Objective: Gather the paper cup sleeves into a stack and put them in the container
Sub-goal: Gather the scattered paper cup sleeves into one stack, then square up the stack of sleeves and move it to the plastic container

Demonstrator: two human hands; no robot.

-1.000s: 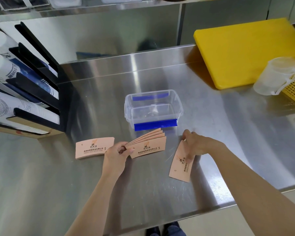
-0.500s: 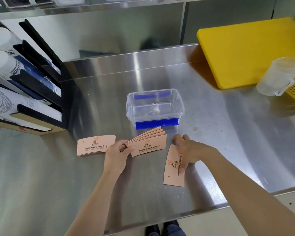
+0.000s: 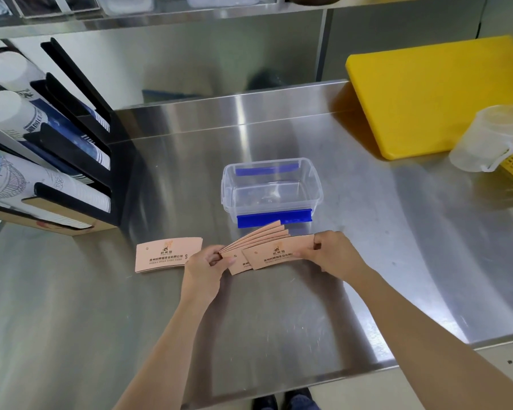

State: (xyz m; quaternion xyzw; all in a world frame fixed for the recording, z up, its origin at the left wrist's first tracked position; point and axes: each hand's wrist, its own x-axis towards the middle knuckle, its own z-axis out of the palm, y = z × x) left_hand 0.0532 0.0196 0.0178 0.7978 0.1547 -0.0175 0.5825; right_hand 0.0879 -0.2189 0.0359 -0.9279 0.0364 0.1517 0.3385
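Matt paper sleeves (image 3: pixel 258 250) lie on brushed, glossy steel counter (image 3: pixel 279 306) beside clear plastic container (image 3: pixel 271 190).

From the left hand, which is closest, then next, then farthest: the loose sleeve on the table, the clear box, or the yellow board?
1. Loose sleeve: just left of the left hand, flat on the table.
2. Clear box: behind the hand, slightly to the right.
3. Yellow board: far back on the right.

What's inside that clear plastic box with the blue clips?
The clear container holds no sleeves yet; only its bare, reflective bottom shows. The near blue clip hides a strip of the front wall.
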